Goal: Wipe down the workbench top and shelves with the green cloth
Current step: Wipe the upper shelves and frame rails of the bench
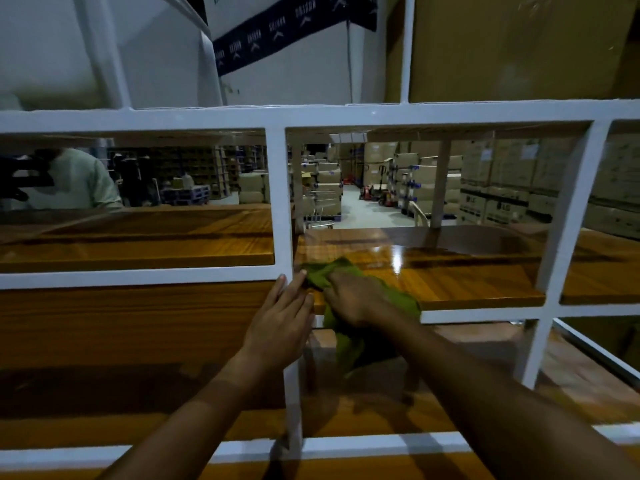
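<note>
A green cloth (398, 299) lies on the left front corner of a glossy wooden shelf (467, 282), with part of it hanging over the front edge. My right hand (353, 299) presses down on the cloth, fingers pointing left toward the white upright post (282, 202). My left hand (282, 317) rests with straight fingers against that post where it meets the white crossbar (138, 275). It holds nothing.
The white metal frame divides the bench into bays. A second wooden shelf (138, 244) sits left of the post, and a lower wooden board (121, 341) lies below. Behind, a warehouse aisle with stacked cartons (502, 181) and a person (79, 181) at the left.
</note>
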Demonstrator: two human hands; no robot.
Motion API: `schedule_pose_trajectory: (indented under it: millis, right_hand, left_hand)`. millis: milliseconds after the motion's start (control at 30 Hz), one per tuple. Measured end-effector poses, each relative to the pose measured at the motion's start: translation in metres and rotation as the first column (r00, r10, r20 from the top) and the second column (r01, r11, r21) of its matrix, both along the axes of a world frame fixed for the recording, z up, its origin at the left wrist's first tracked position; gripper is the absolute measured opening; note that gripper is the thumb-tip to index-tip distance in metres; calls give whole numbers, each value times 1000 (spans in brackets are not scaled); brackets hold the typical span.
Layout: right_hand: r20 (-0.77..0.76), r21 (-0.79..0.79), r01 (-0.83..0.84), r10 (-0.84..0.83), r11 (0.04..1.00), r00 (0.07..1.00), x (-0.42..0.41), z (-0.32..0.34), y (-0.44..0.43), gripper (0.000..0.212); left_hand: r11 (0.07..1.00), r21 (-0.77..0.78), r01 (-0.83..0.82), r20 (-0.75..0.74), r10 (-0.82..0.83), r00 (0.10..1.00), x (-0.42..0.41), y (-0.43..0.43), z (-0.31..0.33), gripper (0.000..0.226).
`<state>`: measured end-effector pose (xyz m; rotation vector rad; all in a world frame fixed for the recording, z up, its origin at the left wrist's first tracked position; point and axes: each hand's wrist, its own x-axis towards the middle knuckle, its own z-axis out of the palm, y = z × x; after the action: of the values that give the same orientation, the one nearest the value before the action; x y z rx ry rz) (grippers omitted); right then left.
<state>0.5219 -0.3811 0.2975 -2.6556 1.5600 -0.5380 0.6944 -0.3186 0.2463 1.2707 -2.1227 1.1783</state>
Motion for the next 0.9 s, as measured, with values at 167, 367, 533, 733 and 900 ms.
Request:
schedule_pose_trajectory:
  millis: [167, 367, 533, 733, 900]
  right_hand:
    - [64, 102, 8, -14, 995, 998, -29, 8, -10, 26]
    - [-99, 100, 92, -82, 991, 992, 36, 5, -36, 49]
    - [89, -131, 47, -35, 990, 995, 43, -10, 13, 26]
    - [290, -398, 15, 110, 917, 951, 3, -54, 46, 31]
    - [117, -163, 298, -282, 941, 952, -2, -13, 2, 53]
  left_hand:
    - [997, -29, 65, 60, -63, 996, 10, 2, 3, 43]
    - [992, -35, 123, -76, -125, 989, 17, 12, 3, 50]
    - [990, -16, 137, -203, -137, 969, 21, 11, -5, 53]
    - [991, 62, 116, -287, -93, 953, 19, 15, -15, 53]
    - [989, 108, 100, -231, -73, 970, 22, 19, -16, 65]
